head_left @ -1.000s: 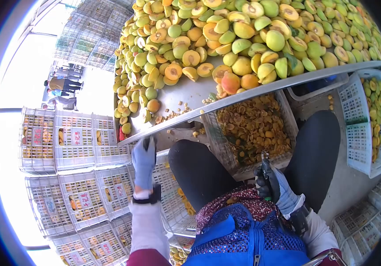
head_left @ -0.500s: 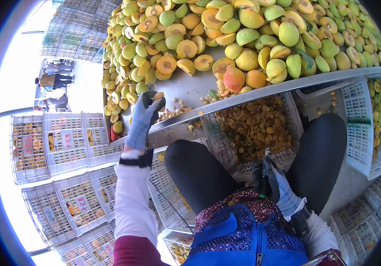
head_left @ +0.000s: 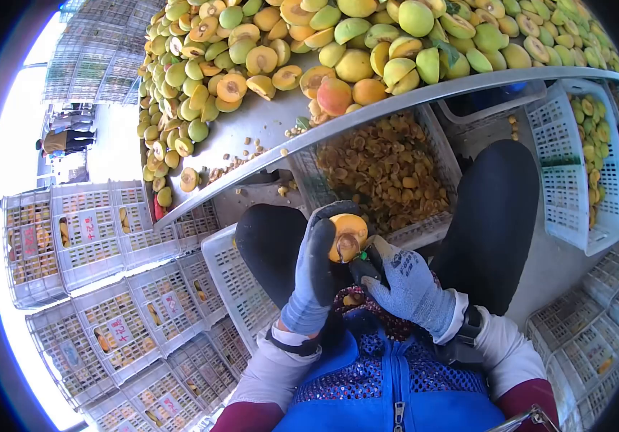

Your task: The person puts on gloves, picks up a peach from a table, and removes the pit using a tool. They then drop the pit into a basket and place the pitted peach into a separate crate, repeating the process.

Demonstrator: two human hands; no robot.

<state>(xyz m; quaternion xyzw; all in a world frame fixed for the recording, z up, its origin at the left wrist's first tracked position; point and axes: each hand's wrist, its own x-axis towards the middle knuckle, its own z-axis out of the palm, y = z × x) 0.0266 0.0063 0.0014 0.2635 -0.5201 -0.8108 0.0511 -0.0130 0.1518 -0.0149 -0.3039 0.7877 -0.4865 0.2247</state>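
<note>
My left hand, in a grey-blue glove with dark palm and fingers, holds an apricot half above my lap. Its orange cut face is turned up, with a brown centre. Close against the fruit's lower right side, my gloved right hand is closed around a small tool with a green part. A thin curved metal tip lies on the cut face; most of the tool is hidden by my fingers.
A metal table with a raised edge bears heaped apricots, many halved, and loose stones. Beneath it stands a crate of brownish fruit pieces. Another crate of fruit is at right. Stacked crates fill the left; people stand far off.
My left hand has come back from the table edge to my lap, with the apricot half in it. My right hand has risen to meet it, bringing the tool to the fruit.
</note>
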